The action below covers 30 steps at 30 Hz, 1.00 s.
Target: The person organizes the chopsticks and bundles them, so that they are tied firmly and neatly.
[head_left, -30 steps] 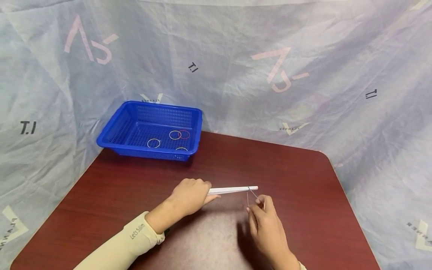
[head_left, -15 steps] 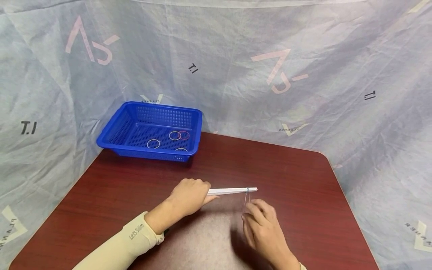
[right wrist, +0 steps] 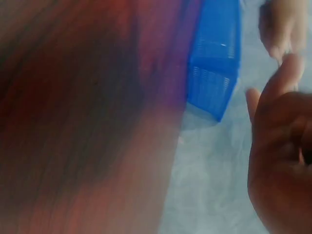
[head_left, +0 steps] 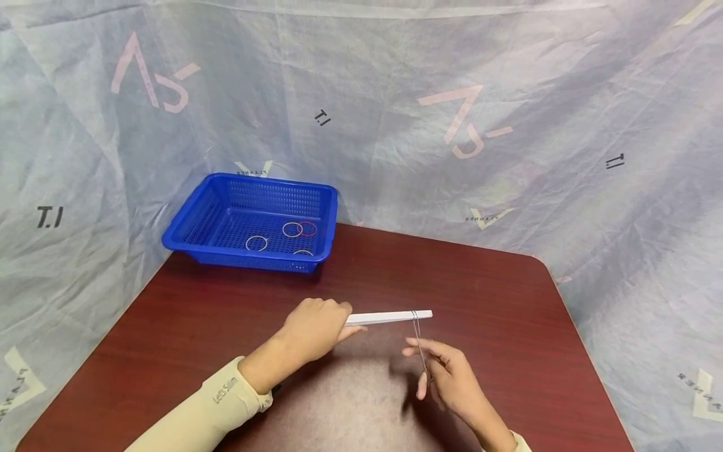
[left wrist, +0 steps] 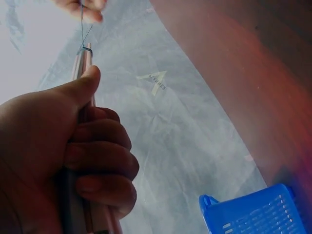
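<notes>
Wrinkly gray cloth (head_left: pixel 367 75) hangs behind a red-brown table (head_left: pixel 480 295). Over the table, the left hand (head_left: pixel 318 328) wraps tight around some white sticks (head_left: pixel 384 317), which point sideways to the right. A thin rubber band (head_left: pixel 418 334) goes around the sticks near their far tip, so the right hand (head_left: pixel 452 376) is closer to it. From there the band runs down to the right hand, whose fingers are spread apart; I can't tell which finger it catches on.
</notes>
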Each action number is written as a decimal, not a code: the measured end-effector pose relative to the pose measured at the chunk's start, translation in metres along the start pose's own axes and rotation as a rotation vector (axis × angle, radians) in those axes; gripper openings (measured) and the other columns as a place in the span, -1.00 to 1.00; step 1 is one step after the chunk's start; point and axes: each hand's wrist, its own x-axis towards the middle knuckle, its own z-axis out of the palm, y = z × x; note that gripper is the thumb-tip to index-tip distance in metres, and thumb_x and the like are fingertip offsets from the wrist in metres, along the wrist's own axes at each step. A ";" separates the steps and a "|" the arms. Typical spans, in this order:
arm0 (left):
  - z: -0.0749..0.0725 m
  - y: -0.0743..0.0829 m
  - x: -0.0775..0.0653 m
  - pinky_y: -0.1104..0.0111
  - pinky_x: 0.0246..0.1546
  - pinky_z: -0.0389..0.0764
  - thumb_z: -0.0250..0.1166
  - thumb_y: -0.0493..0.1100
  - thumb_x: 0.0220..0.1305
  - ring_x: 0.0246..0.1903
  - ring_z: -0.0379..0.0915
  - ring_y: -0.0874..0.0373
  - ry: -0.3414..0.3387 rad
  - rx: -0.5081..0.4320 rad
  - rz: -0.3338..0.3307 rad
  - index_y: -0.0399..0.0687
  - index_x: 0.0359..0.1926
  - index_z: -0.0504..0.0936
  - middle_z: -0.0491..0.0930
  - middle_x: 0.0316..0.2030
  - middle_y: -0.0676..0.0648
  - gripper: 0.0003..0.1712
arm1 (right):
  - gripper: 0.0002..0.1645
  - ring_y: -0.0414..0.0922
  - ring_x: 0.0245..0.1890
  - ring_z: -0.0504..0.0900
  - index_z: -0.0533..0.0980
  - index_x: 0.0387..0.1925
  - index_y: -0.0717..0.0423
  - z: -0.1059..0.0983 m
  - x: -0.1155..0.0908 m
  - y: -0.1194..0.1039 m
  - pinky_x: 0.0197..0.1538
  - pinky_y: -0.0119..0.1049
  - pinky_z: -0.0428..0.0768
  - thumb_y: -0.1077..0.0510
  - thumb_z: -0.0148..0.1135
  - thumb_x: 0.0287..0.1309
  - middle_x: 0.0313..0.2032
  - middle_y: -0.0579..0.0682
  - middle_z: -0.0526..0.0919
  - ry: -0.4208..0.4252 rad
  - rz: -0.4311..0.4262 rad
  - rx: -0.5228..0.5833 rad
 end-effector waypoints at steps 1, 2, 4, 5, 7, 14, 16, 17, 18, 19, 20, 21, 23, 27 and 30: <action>0.000 0.001 0.000 0.15 -0.55 0.60 0.26 0.37 0.42 -0.64 0.61 0.03 -0.014 -0.010 0.005 -0.01 -0.51 0.55 0.61 -0.64 -0.03 -0.40 | -0.55 -0.24 -0.77 0.56 0.46 0.39 0.28 -0.004 0.001 0.000 -0.83 -0.37 0.36 0.34 -0.02 0.58 0.11 0.29 0.72 -0.032 0.057 0.054; 0.000 0.001 -0.001 0.16 -0.55 0.60 0.24 0.38 0.43 -0.64 0.61 0.04 -0.029 -0.019 0.009 0.00 -0.50 0.56 0.61 -0.64 -0.02 -0.40 | -0.53 -0.27 -0.74 0.60 0.42 0.42 0.30 -0.008 0.002 0.000 -0.81 -0.39 0.36 0.25 0.03 0.60 0.17 0.22 0.73 -0.064 0.099 0.115; -0.001 0.002 -0.001 0.16 -0.54 0.61 0.23 0.39 0.43 -0.63 0.61 0.06 -0.046 -0.041 0.014 0.00 -0.48 0.57 0.60 -0.64 0.00 -0.39 | -0.45 -0.29 -0.66 0.66 0.36 0.47 0.32 -0.017 0.004 0.000 -0.77 -0.46 0.37 0.10 0.00 0.66 0.25 0.12 0.72 -0.153 0.154 0.278; -0.001 0.002 -0.001 0.16 -0.53 0.61 0.23 0.40 0.42 -0.63 0.61 0.06 -0.051 -0.052 0.014 0.01 -0.47 0.57 0.59 -0.64 0.00 -0.40 | -0.43 -0.33 -0.62 0.69 0.36 0.48 0.29 -0.021 0.005 0.000 -0.74 -0.51 0.39 0.02 -0.08 0.69 0.27 0.06 0.72 -0.201 0.177 0.372; -0.003 0.003 -0.001 0.16 -0.51 0.61 0.23 0.40 0.42 -0.63 0.61 0.07 -0.047 -0.060 0.015 0.02 -0.47 0.56 0.58 -0.65 0.03 -0.40 | -0.33 -0.40 -0.56 0.70 0.36 0.48 0.24 -0.029 0.007 0.003 -0.65 -0.57 0.47 -0.11 -0.35 0.74 0.31 0.05 0.69 -0.330 0.196 0.596; -0.005 0.001 -0.001 0.21 -0.60 0.53 0.23 0.41 0.40 -0.72 0.48 0.14 0.014 -0.024 0.131 0.06 -0.51 0.52 0.52 -0.70 0.08 -0.40 | 0.15 -0.47 -0.49 0.69 0.44 0.47 0.04 -0.039 0.014 0.018 -0.48 -0.59 0.60 -0.45 -0.90 0.50 0.40 -0.01 0.60 -0.705 0.290 1.076; -0.004 0.000 -0.001 0.23 -0.62 0.52 0.25 0.42 0.39 -0.73 0.48 0.15 0.044 0.011 0.181 0.07 -0.52 0.51 0.53 -0.70 0.08 -0.40 | 0.17 -0.47 -0.51 0.68 0.45 0.47 0.03 -0.040 0.016 0.018 -0.50 -0.59 0.59 -0.47 -0.92 0.48 0.39 -0.02 0.61 -0.730 0.314 1.088; -0.004 -0.001 -0.001 0.24 -0.63 0.52 0.26 0.41 0.38 -0.73 0.49 0.15 0.055 0.025 0.205 0.08 -0.52 0.51 0.54 -0.71 0.09 -0.41 | 0.18 -0.47 -0.53 0.67 0.45 0.46 0.04 -0.040 0.016 0.017 -0.52 -0.58 0.58 -0.47 -0.92 0.48 0.38 -0.02 0.62 -0.728 0.329 1.080; -0.003 -0.002 -0.001 0.25 -0.62 0.52 0.27 0.41 0.37 -0.73 0.50 0.16 0.062 0.039 0.228 0.08 -0.52 0.51 0.54 -0.71 0.09 -0.41 | 0.17 -0.47 -0.54 0.68 0.46 0.44 0.07 -0.040 0.017 0.016 -0.53 -0.58 0.58 -0.48 -0.90 0.49 0.36 -0.01 0.64 -0.716 0.347 1.068; -0.003 -0.002 -0.001 0.26 -0.62 0.53 0.28 0.41 0.37 -0.72 0.51 0.16 0.064 0.051 0.252 0.08 -0.51 0.52 0.55 -0.70 0.09 -0.42 | 0.17 -0.47 -0.55 0.68 0.46 0.42 0.10 -0.040 0.017 0.015 -0.54 -0.57 0.58 -0.49 -0.86 0.49 0.33 0.01 0.67 -0.693 0.370 1.049; -0.003 -0.003 0.000 0.26 -0.61 0.54 0.28 0.41 0.37 -0.71 0.53 0.17 0.061 0.065 0.273 0.08 -0.50 0.53 0.56 -0.70 0.09 -0.43 | 0.16 -0.47 -0.56 0.69 0.47 0.39 0.13 -0.040 0.017 0.013 -0.54 -0.56 0.59 -0.49 -0.85 0.50 0.29 0.02 0.70 -0.666 0.399 1.020; -0.003 -0.003 0.001 0.26 -0.60 0.54 0.29 0.40 0.37 -0.71 0.53 0.17 0.051 0.074 0.290 0.09 -0.49 0.55 0.57 -0.70 0.10 -0.44 | 0.12 -0.47 -0.57 0.70 0.47 0.36 0.17 -0.040 0.017 0.011 -0.54 -0.57 0.59 -0.47 -0.78 0.54 0.25 0.04 0.73 -0.630 0.425 0.986; -0.004 -0.001 0.002 0.27 -0.59 0.55 0.28 0.38 0.39 -0.69 0.54 0.19 0.020 0.098 0.312 0.09 -0.47 0.57 0.57 -0.69 0.11 -0.46 | -0.06 -0.45 -0.57 0.71 0.44 0.32 0.24 -0.038 0.016 0.005 -0.55 -0.58 0.57 -0.36 -0.61 0.65 0.18 0.06 0.77 -0.536 0.473 0.878; -0.004 0.000 0.003 0.26 -0.57 0.56 0.28 0.36 0.39 -0.68 0.54 0.21 -0.033 0.122 0.310 0.11 -0.47 0.59 0.57 -0.68 0.12 -0.49 | -0.49 -0.41 -0.59 0.68 0.41 0.24 0.36 -0.030 0.014 -0.005 -0.63 -0.58 0.47 0.06 -0.23 0.60 0.06 0.04 0.82 -0.359 0.485 0.641; -0.005 -0.003 0.004 0.23 -0.57 0.57 0.33 0.33 0.36 -0.65 0.58 0.17 -0.059 0.077 0.267 0.10 -0.48 0.58 0.59 -0.65 0.09 -0.52 | -0.64 -0.39 -0.60 0.61 0.44 0.06 0.26 -0.022 0.012 -0.010 -0.64 -0.55 0.43 0.23 -0.17 0.37 -0.14 -0.09 0.83 -0.243 0.416 0.574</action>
